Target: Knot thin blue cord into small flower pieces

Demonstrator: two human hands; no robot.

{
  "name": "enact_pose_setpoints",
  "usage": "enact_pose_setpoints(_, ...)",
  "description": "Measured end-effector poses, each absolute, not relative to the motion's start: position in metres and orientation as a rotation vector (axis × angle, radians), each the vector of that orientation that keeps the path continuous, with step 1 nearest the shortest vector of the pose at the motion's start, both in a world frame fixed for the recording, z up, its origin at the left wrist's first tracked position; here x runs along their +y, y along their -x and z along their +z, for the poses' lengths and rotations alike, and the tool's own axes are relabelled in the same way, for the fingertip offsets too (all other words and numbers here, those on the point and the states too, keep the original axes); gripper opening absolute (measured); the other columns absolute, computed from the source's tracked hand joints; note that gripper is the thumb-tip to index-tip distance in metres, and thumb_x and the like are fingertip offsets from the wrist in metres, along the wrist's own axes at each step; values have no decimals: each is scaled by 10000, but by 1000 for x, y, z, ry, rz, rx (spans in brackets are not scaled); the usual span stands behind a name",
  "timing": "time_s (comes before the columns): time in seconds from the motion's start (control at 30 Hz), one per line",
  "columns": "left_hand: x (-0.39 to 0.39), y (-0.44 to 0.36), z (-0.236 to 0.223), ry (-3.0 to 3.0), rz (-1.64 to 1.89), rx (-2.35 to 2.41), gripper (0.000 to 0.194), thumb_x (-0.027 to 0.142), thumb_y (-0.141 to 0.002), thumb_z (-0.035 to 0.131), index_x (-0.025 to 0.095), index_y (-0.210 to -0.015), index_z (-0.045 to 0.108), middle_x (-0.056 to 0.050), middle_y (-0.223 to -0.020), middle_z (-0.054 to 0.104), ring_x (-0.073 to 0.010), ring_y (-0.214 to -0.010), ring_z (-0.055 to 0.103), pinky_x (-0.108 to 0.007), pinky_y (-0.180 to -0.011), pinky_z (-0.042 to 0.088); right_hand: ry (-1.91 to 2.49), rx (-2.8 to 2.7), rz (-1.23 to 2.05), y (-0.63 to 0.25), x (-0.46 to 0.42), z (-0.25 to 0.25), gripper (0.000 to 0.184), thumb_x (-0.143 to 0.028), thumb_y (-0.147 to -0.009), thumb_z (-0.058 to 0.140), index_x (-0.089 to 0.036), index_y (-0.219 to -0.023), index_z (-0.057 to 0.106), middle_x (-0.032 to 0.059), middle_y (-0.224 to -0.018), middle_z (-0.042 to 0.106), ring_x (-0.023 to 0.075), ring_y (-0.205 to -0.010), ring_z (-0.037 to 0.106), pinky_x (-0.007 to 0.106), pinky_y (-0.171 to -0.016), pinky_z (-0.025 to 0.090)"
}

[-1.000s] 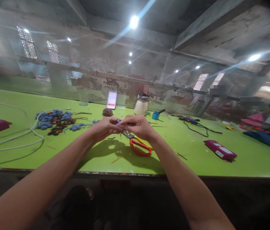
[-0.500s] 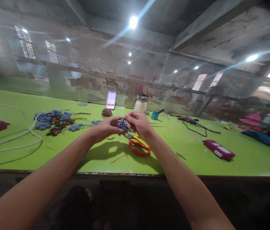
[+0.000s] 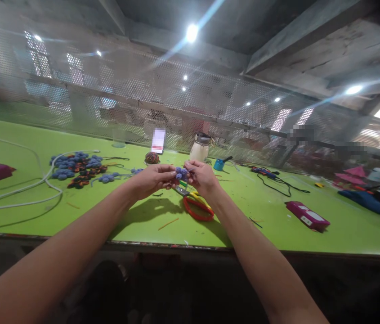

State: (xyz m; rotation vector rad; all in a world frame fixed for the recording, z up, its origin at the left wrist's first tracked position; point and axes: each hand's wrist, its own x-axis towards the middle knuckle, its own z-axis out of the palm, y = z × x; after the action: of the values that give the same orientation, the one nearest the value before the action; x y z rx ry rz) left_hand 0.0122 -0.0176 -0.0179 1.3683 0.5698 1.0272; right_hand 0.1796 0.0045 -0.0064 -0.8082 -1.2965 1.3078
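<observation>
Between my two hands, above the green table (image 3: 243, 225), is a small blue-purple yarn flower (image 3: 181, 173). My left hand (image 3: 154, 180) pinches it from the left with thumb and fingers. From the other side my right hand (image 3: 201, 175) grips its right edge, fingers closed. Just below lie scissors (image 3: 198, 208) with one red and one yellow handle, their blades pointing away under the yarn piece. A bit of green shows under the flower; what it belongs to I cannot make out.
Several blue yarn flowers (image 3: 64, 173) and dark orange-black ones (image 3: 78, 181) lie left, beside a white cable (image 3: 53, 186). Behind my hands stand a multicoloured yarn ball (image 3: 152, 157), a phone (image 3: 158, 140), a bottle (image 3: 199, 147) and a blue pot (image 3: 219, 164). A purple box (image 3: 307, 216) is right.
The yarn flower, mostly hidden by my fingers at first, now shows between my hands. My right hand has shifted from its upper side to its right edge. The scissors stay put.
</observation>
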Motion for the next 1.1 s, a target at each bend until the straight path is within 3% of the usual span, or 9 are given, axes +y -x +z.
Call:
enact_pose_setpoints(0.2, -18, -11, -17, -1208, 1041, 550, 74, 129, -726, 657, 101, -795, 655, -71, -815, 640, -122, -764, 577, -249, -688, 408, 868, -1429, 1232, -180, 3, -6, 313, -305, -529, 761, -152, -673, 529, -68, -458, 503, 35, -346, 367, 173, -345, 241)
enact_pose_setpoints(0.5, -13, -6, -20, -1130, 1016, 394, 127, 103, -761, 588, 100, -872, 649, -92, -838, 641, -149, -794, 598, -273, -736, 450, 744, -1777, 1060, -189, 0, 1, 190, -289, -658, 680, -150, -656, 550, -48, -469, 514, 54, -409, 415, 208, -423, 303)
enact_pose_setpoints(1.1, -14, -11, -17, -978, 1185, 471, 114, -11, -714, 575, 76, -751, 638, -65, -745, 614, -89, -632, 581, -188, -612, 483, 927, -1954, 435, -188, 3, -3, 117, -217, -687, 608, -149, -593, 593, 2, -500, 558, 87, -449, 458, 231, -454, 355)
